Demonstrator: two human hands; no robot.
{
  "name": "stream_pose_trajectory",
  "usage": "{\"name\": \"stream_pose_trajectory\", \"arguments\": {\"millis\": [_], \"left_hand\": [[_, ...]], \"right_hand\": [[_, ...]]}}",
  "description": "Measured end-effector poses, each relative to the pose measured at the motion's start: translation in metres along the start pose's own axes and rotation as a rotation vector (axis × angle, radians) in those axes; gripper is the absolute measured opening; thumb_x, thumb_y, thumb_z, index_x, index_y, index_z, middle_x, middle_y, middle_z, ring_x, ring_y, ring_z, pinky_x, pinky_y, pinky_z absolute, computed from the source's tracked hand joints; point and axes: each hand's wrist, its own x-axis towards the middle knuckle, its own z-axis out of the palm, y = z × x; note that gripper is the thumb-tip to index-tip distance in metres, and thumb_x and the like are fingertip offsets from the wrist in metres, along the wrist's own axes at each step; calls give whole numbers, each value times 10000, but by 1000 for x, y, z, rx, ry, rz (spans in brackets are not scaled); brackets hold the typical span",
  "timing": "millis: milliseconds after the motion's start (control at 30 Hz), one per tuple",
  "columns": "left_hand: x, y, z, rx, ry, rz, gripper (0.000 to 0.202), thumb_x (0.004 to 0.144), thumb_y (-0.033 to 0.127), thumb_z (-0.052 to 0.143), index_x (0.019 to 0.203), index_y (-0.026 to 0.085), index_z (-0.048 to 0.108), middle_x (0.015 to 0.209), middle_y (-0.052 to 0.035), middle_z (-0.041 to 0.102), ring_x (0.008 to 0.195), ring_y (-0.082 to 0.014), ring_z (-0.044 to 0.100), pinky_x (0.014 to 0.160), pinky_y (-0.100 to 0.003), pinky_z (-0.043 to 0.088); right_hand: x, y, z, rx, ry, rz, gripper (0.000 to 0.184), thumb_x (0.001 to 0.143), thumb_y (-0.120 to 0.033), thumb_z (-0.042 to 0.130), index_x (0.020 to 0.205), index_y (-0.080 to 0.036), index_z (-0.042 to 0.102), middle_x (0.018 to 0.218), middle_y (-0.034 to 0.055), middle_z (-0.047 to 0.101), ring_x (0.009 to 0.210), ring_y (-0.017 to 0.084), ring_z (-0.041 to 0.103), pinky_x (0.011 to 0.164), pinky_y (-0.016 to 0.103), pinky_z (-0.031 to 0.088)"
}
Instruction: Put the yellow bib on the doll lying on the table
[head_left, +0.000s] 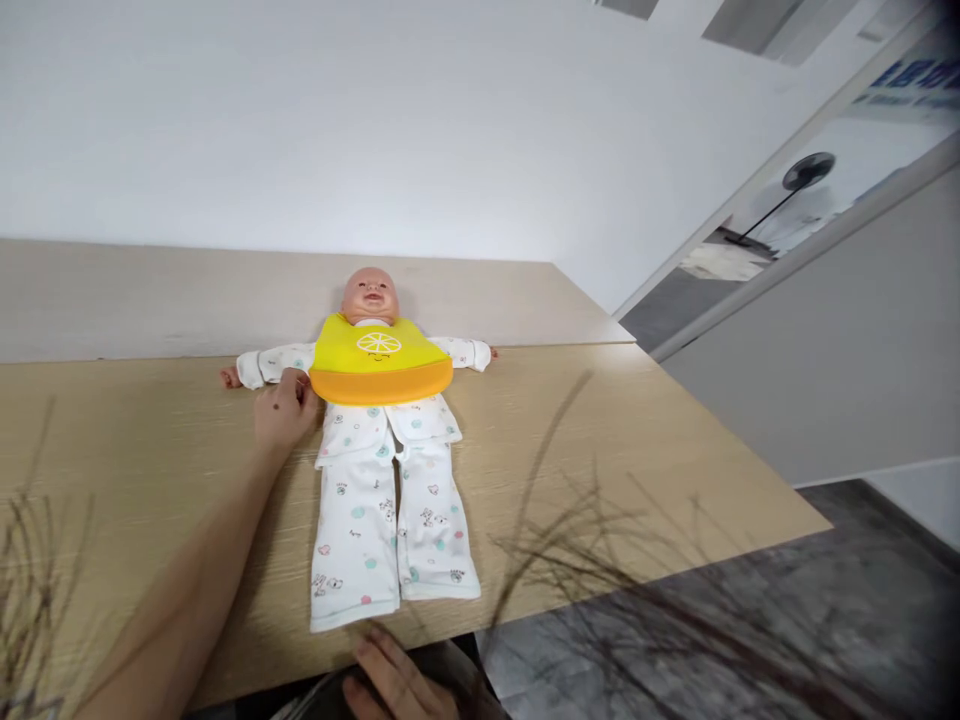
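A baby doll (370,293) lies on its back on the table, arms spread out. It wears a white printed jacket (352,428) and white printed trousers (358,530). Over its chest is a yellow bib (337,345) with a white citrus-slice print and an orange catch pocket (381,384) along the bottom. My left hand (286,408) is closed, its curled fingers at the bib's lower left corner. Low in the view, my right hand (397,680) hangs by the table's front edge below the trouser legs, fingers stretched out and apart, holding nothing visible.
The wooden table (570,450) ends in a slanting edge on the right, above a grey floor. A paler board (150,300) runs along the back against a white wall. Blurred dark strands of hair (600,580) cross the lower right. Beyond an opening stands a black fan (808,171).
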Motion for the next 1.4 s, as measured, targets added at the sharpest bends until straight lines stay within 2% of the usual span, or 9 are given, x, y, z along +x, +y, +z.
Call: {"name": "stream_pose_trajectory", "arguments": {"millis": [133,300,433,567,733,967,1233,1333,1400], "left_hand": [[1,-1,1,-5,-17,-2,241,904,314,463,1048,184,607,776,-65,731,758,-248,694,651,-308,402],[2,0,1,30,-53,-1,284,910,317,482,1118,171,610,783,-59,736,770,-242,692,656,-299,390],[1,2,-3,16,-98,-15,290,928,293,501,1157,151,606,818,-61,743,787,-228,686,665,-298,372],[2,2,-3,-1,-93,-32,269,943,273,500,1169,165,598,805,-39,734,793,-220,683,684,-306,382],[2,-1,1,-13,-103,-35,268,941,259,479,1160,165,604,815,-49,741,807,-231,695,676,-311,382],[3,-6,7,-38,-67,-1,249,913,269,487,1106,198,627,768,-25,732,762,-226,687,645,-291,358],[-2,-4,4,-45,38,-10,280,919,306,445,1063,187,654,747,-44,716,729,-218,677,656,-295,395],[-4,-2,4,-39,57,11,278,914,310,462,1059,187,666,760,-47,730,730,-220,680,655,-299,392],[-5,-1,5,-37,56,30,272,906,304,482,1062,188,672,773,-49,740,733,-221,681,652,-300,387]], "right_hand": [[-11,10,6,-175,-151,-88,272,965,-192,515,1101,-136,744,1148,117,750,1083,210,740,913,230,615],[-27,10,6,-217,-156,-92,366,989,-266,460,1167,-96,731,1166,164,740,1062,229,747,909,249,618],[-20,3,14,-255,-148,-92,370,1003,-294,469,1175,-97,730,1107,161,757,974,212,769,782,192,618],[-6,0,19,-312,-103,-81,358,986,-207,454,1203,-125,727,1082,140,769,907,176,773,557,134,544],[4,0,17,-328,-148,-100,300,964,-267,498,1054,-138,754,982,127,778,828,193,765,452,150,487],[15,6,9,-282,-213,-113,309,957,-352,526,1057,-150,737,951,119,757,860,208,745,598,194,585],[32,9,2,-224,-226,-38,294,943,-318,502,1104,-179,705,968,118,734,809,204,734,593,223,592],[42,7,0,-83,-177,-56,281,973,-257,452,1021,-147,706,900,101,736,697,159,724,538,192,568],[46,6,-3,79,-137,-35,300,1008,-183,400,924,-143,685,769,41,724,549,86,669,487,127,521]]}}
